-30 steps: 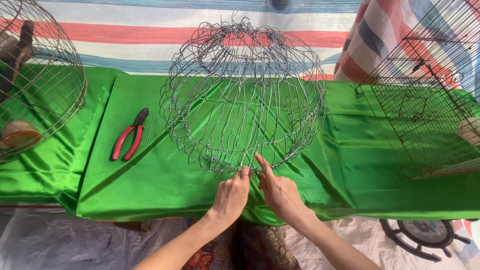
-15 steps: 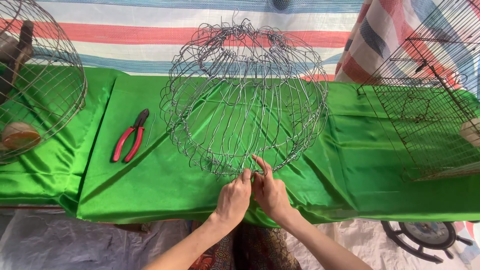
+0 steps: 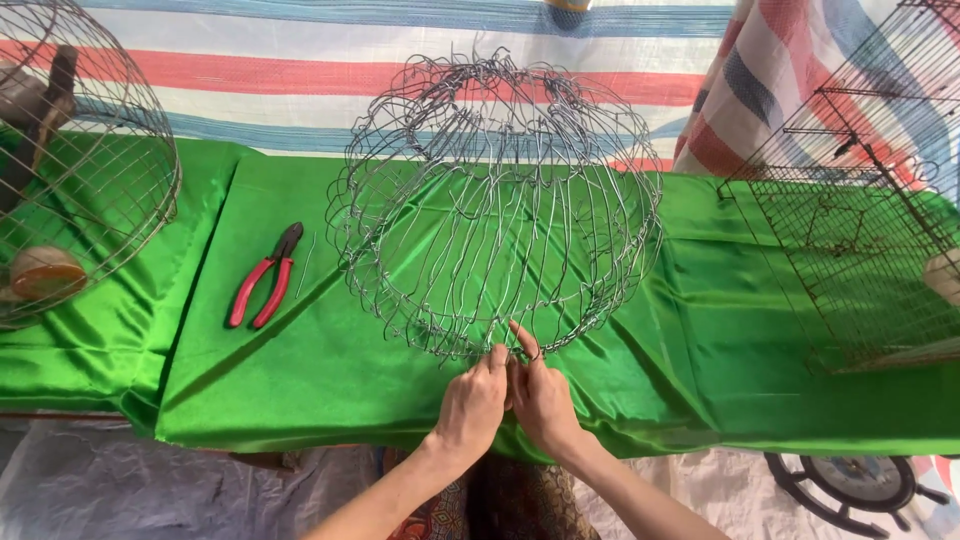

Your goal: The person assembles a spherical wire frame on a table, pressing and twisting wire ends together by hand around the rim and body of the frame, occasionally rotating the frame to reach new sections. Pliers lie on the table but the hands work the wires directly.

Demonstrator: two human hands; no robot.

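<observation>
Both hands are meeting at the near rim of the wire frame [image 3: 500,200], a rounded dome of bent grey wire sitting in the middle of the green cloth [image 3: 330,370] covering the surface. The left hand [image 3: 470,400] is closing its grip on the rim wire, fingertips pressed together around it. The right hand [image 3: 542,395] is touching the left hand and pinching the same stretch of wire, its index finger lying along the rim. Left of the frame, well apart from it, red-handled pliers [image 3: 265,276] are lying on the cloth. Further left of the frame, a round wire cage [image 3: 90,180] is resting at the cloth's edge. Right of the frame, a square-barred cage [image 3: 860,240] is standing on the cloth. Behind the frame, a striped tarp [image 3: 250,60] is hanging
</observation>
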